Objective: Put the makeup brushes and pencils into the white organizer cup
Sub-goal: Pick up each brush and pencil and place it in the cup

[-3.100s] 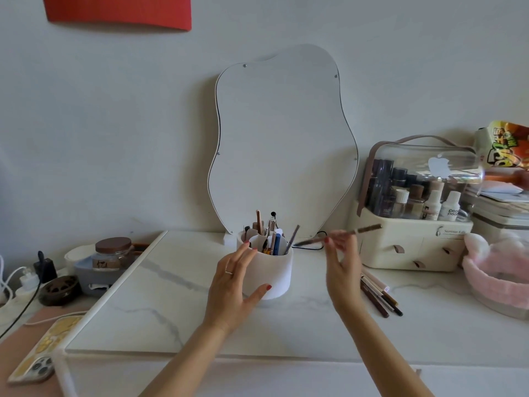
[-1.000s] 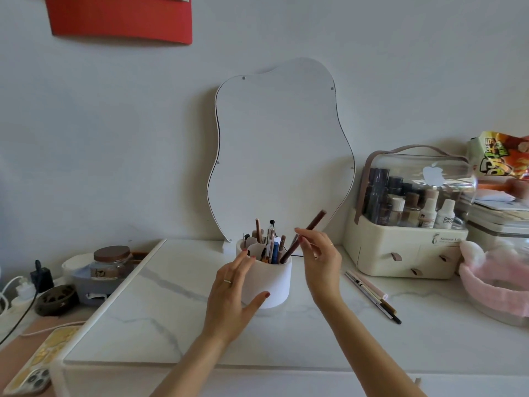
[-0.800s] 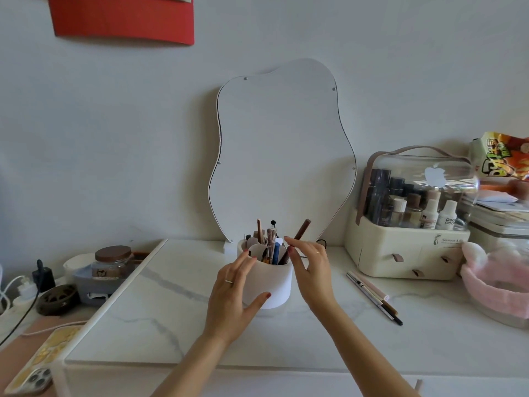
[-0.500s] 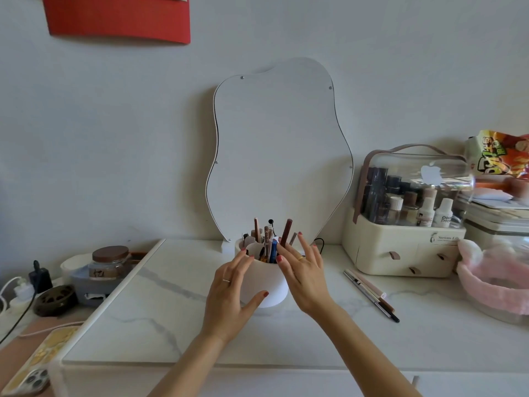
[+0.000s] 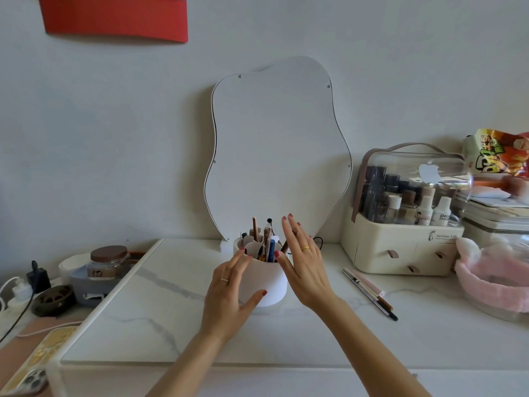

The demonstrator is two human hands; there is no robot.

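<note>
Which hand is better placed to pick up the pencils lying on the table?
Right. The right hand is open, empty and nearer the pencils; the left hand rests against the white cup.

Soft, moderately bright daylight comes from the right: the mirror (image 5: 274, 144) throws a dim shadow band leftward on the wall (image 5: 114, 138), and the clear lid (image 5: 400, 167) of the cosmetics case (image 5: 400, 250) carries pale glare. Shadows on the counter (image 5: 171, 325) are faint. Wide-angle bending tilts the red sheet (image 5: 114, 15) at the top and stretches the phone (image 5: 25, 379) in the lower left corner. Focus is crisp, only the fingers (image 5: 287, 233) of the right hand (image 5: 307, 267) slightly soft.
</note>
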